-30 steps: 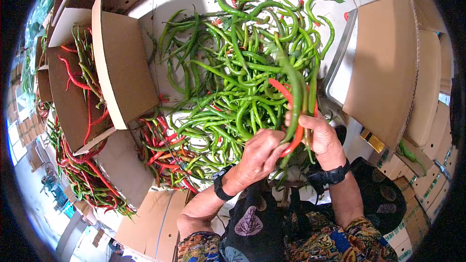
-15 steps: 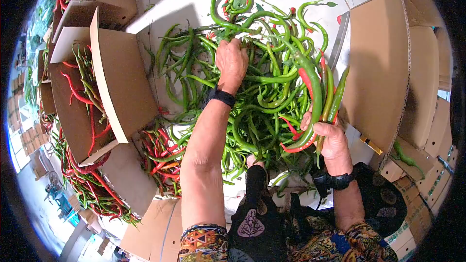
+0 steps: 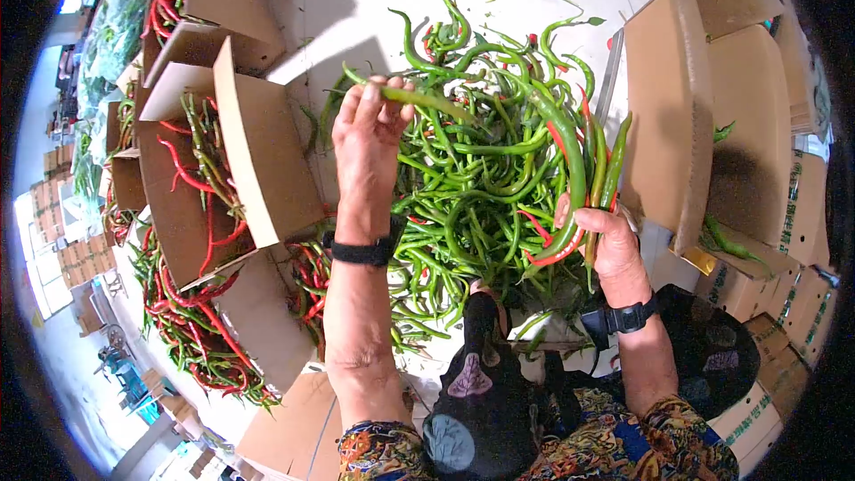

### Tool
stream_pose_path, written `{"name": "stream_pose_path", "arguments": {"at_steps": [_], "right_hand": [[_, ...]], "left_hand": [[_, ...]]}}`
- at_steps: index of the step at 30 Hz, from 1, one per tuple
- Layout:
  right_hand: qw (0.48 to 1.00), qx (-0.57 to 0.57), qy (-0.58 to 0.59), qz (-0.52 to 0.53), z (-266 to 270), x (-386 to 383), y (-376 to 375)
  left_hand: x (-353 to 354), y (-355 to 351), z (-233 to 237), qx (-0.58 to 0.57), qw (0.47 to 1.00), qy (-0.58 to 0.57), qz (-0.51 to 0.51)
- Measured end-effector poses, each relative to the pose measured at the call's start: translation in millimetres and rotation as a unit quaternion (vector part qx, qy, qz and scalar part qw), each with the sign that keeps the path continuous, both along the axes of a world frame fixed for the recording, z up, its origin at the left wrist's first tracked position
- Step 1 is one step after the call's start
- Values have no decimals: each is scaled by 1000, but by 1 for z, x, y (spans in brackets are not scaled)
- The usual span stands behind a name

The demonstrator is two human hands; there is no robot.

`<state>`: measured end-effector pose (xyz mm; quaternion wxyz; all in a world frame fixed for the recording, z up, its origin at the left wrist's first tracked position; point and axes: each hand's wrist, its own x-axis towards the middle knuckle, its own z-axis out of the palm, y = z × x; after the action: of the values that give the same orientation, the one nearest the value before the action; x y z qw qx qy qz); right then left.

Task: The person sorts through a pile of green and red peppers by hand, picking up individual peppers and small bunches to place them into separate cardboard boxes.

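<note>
My left hand (image 3: pixel 370 138) is raised at the left side of the pile, its fingers closed on one long green chili pepper (image 3: pixel 423 100) that points to the right. At the right of the pile, my right hand (image 3: pixel 607 245) is wrapped round a bunch of long chili peppers (image 3: pixel 570 156), some green and some partly red, with their tips fanned upward. Beneath both hands a large heap of green chili peppers (image 3: pixel 472 214) lies on the pale floor, with a few red ones mixed in.
Cardboard boxes stand on both sides: one at the left (image 3: pixel 267 147) with red and green chilies in it, one at the right (image 3: pixel 663 116). More mixed chilies (image 3: pixel 200 334) lie at the lower left. Stacked cartons (image 3: pixel 806 223) stand at the far right.
My left hand has come up out of the pile and moved left, now with a green chili pepper in it. My right hand still holds its bunch. The view has shifted slightly.
</note>
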<state>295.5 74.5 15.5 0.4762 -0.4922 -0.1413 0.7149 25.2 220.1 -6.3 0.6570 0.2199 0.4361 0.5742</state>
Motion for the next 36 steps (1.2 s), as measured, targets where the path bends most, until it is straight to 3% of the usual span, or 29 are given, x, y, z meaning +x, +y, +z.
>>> {"name": "stream_pose_path", "arguments": {"at_steps": [2, 7, 11, 14, 18, 21, 26, 30, 31, 32, 33, 34, 36], "right_hand": [[1000, 12, 28, -1, 14, -5, 0], [995, 46, 88, 30, 59, -13, -10], [997, 44, 59, 27, 112, -23, -25], [997, 65, 38, 5, 137, -20, -41], [967, 91, 237, 1, 125, 2, -57], [954, 114, 276, 3, 132, 11, -68], [985, 132, 106, -31, 173, 3, -92], [978, 208, 24, 20, 198, -1, -107], [973, 228, -22, 25, 202, -4, -110], [961, 272, -12, 43, 203, -6, -111], [962, 246, -94, 76, 203, -1, -116], [935, 287, -193, 85, 194, 0, -119], [848, 340, -398, 82, 178, 1, -126]], "left_hand": [[-10, -14, 23, 29, 995, -91, -25], [-5, -53, 76, 4, 990, -127, -54], [7, -83, 136, -11, 991, -121, -64], [-18, -104, 165, 11, 960, -261, -97], [-13, -152, 247, 40, 991, -130, -14], [-7, -188, 266, 81, 984, -156, -34], [39, -221, 261, 32, 996, -70, -43], [85, -224, 244, -14, 998, -29, -55], [99, -227, 241, -26, 997, -24, -73], [116, -232, 236, 5, 989, -97, -109], [132, -241, 239, 63, 976, -99, -181], [141, -245, 237, 3, 983, -8, -181], [159, -266, 229, 92, 982, 93, -134]]}}
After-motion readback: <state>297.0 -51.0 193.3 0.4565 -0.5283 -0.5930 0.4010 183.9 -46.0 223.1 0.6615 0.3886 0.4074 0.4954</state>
